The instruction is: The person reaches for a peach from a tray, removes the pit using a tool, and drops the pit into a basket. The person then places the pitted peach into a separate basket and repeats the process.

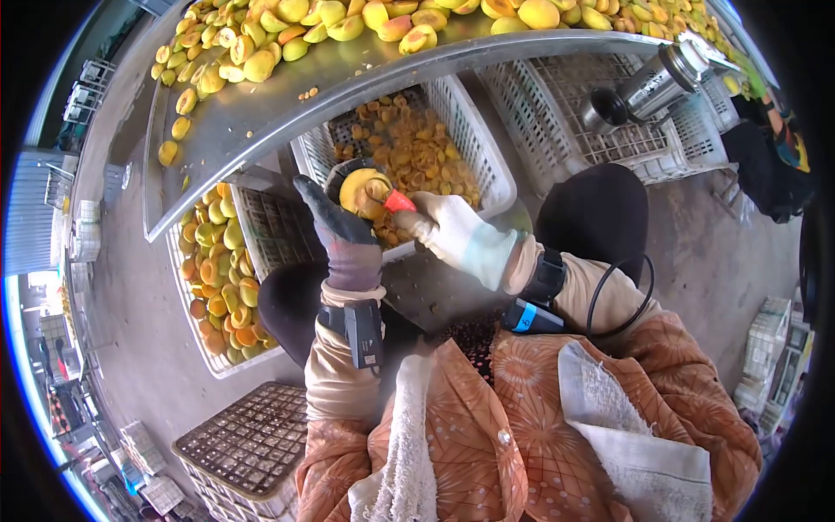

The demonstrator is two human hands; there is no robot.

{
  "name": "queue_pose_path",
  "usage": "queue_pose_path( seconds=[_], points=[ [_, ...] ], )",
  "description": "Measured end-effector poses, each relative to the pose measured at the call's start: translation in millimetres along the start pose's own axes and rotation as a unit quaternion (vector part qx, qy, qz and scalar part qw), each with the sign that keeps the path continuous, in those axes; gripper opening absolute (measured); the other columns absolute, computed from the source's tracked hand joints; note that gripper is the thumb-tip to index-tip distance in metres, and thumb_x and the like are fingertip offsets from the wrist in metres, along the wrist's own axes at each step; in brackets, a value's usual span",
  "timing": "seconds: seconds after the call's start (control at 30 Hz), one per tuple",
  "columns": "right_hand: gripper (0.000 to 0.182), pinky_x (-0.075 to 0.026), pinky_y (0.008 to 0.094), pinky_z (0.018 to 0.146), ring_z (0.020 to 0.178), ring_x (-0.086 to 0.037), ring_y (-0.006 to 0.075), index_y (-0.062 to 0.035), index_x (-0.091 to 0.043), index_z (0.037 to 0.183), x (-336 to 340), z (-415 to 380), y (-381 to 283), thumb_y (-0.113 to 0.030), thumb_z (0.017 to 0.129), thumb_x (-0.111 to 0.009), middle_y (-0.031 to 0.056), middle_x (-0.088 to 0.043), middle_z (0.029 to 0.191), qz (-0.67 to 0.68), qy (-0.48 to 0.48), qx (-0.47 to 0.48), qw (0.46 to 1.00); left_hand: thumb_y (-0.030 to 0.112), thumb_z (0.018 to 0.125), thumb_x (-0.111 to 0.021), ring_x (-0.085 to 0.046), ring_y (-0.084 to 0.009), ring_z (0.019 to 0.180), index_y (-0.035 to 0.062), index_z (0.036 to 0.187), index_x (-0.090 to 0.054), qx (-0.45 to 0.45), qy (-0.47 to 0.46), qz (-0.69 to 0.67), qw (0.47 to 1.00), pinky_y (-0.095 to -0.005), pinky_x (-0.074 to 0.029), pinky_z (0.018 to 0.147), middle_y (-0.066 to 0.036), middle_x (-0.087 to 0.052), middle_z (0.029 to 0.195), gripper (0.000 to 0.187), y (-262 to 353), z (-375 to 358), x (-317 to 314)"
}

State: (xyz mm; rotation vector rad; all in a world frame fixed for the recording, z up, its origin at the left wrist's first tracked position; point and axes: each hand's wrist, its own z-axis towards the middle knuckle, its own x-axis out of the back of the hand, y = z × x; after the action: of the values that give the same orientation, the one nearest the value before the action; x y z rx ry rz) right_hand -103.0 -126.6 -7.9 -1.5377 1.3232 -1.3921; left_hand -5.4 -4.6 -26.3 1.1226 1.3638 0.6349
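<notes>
Cupped with thumb spread, my gloved left hand (344,228) holds a yellow peach half (358,191), apparently mid-cut; my gloved right hand (454,230) pinches a red-handled pitting tool (399,202) against it. Leftmost, cut peaches (228,287) fill a crate (246,365), perhaps finished; brownish pieces (426,157) part-fill the middle crate (474,143); a large heap (345,28) across the metal table (261,113) looks unworked.

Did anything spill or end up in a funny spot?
A little: small bits lie scattered on the metal table, and a few fruit pieces sit near its left end, away from the big pile, so they look like strays.
</notes>
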Motion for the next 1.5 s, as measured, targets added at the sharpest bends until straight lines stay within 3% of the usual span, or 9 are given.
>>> queue_pose_path(
  seconds=[0.07,0.13,0.37,0.77,1.0,1.07,1.2,1.27,1.5],
  points=[
    [0.042,-0.045,0.0371,0.069,0.075,-0.06,0.0234,0.0007,-0.06,0.106,-4.0,5.1,4.5,-0.038,0.091,-0.053,0.0189,-0.061,0.078,0.012,-0.008,0.002,1.0,0.062,0.095,-0.025,-0.06,-0.0195,0.089,-0.0023,0.099,-0.061,0.009,0.007,-0.007,1.0,-0.0299,-0.046,0.088,-0.012,-0.064,0.093,0.074,-1.5,1.4,3.0],
    [0.049,-0.045,0.0361,0.07,0.077,-0.058,0.0194,0.0035,-0.06,0.105,-7.2,9.4,9.0,-0.043,0.092,-0.052,0.0158,-0.061,0.077,0.044,-0.015,-0.012,0.999,0.055,0.098,-0.023,-0.06,-0.023,0.092,0.0001,0.113,-0.058,0.039,-0.018,-0.014,0.999,-0.0325,-0.05,0.083,-0.011,-0.062,0.102,0.067,-3.8,0.8,6.5],
    [0.057,-0.046,0.0323,0.075,0.082,-0.058,0.0177,0.008,-0.059,0.102,-20.1,16.1,19.4,-0.048,0.092,-0.051,0.0136,-0.064,0.084,0.067,-0.034,-0.011,0.997,0.043,0.099,-0.033,-0.061,-0.0225,0.084,0.0007,0.103,-0.057,0.034,0.01,-0.057,0.998,-0.0333,-0.052,0.074,-0.011,-0.061,0.09,0.049,-3.3,-10.4,-7.4],
    [0.057,-0.045,0.032,0.071,0.079,-0.056,0.015,0.0062,-0.06,0.101,-14.0,9.0,8.8,-0.049,0.092,-0.048,0.0096,-0.061,0.08,0.086,-0.122,-0.038,0.988,0.049,0.098,-0.03,-0.062,-0.0277,0.06,-0.0017,0.096,-0.058,0.059,0.056,-0.026,0.996,-0.0369,-0.054,0.057,-0.014,-0.062,0.078,0.058,-14.3,2.2,-0.4],
    [0.065,-0.045,0.0296,0.059,0.067,-0.056,0.0128,0.0056,-0.059,0.101,-19.4,5.3,12.5,-0.057,0.091,-0.046,0.0054,-0.057,0.073,0.097,-0.087,-0.041,0.991,0.052,0.097,-0.03,-0.062,-0.0264,0.064,-0.0023,0.095,-0.059,0.045,0.047,0.004,0.998,-0.0351,-0.054,0.06,-0.015,-0.063,0.078,0.062,-21.0,-0.8,0.8],
    [0.068,-0.044,0.0293,0.057,0.066,-0.055,0.0124,0.0061,-0.059,0.102,-14.9,4.4,9.2,-0.06,0.09,-0.045,0.0049,-0.057,0.072,0.124,-0.11,-0.075,0.983,0.053,0.097,-0.03,-0.062,-0.0249,0.066,-0.0021,0.094,-0.06,-0.158,0.062,0.167,0.971,-0.0338,-0.054,0.066,-0.014,-0.062,0.077,0.062,-25.9,0.3,-3.0],
    [0.074,-0.043,0.0285,0.055,0.063,-0.054,0.0112,0.0049,-0.059,0.098,-17.2,10.1,24.4,-0.067,0.088,-0.042,0.0041,-0.056,0.069,0.094,-0.113,-0.037,0.989,0.048,0.099,-0.029,-0.062,-0.0246,0.068,-0.0023,0.097,-0.058,-0.051,0.056,0.067,0.995,-0.0331,-0.054,0.07,-0.015,-0.063,0.08,0.058,-26.2,-3.0,-3.6],
    [0.076,-0.043,0.0284,0.055,0.063,-0.053,0.011,0.0045,-0.059,0.096,-22.8,14.4,33.8,-0.069,0.087,-0.041,0.004,-0.055,0.068,0.067,-0.097,-0.019,0.993,0.043,0.1,-0.028,-0.063,-0.0252,0.071,-0.0026,0.1,-0.056,0.072,0.03,-0.119,0.99,-0.0338,-0.054,0.071,-0.015,-0.063,0.083,0.054,-24.6,-4.4,1.3],
    [0.076,-0.042,0.0284,0.052,0.058,-0.052,0.0114,0.003,-0.06,0.095,-25.2,10.6,28.2,-0.07,0.087,-0.037,0.0034,-0.054,0.064,0.102,-0.118,-0.017,0.988,0.037,0.101,-0.028,-0.063,-0.0261,0.079,-0.0028,0.102,-0.056,-0.07,0.074,0.127,0.987,-0.0328,-0.053,0.075,-0.015,-0.063,0.088,0.049,-19.7,-8.7,-4.3]
  ],
)
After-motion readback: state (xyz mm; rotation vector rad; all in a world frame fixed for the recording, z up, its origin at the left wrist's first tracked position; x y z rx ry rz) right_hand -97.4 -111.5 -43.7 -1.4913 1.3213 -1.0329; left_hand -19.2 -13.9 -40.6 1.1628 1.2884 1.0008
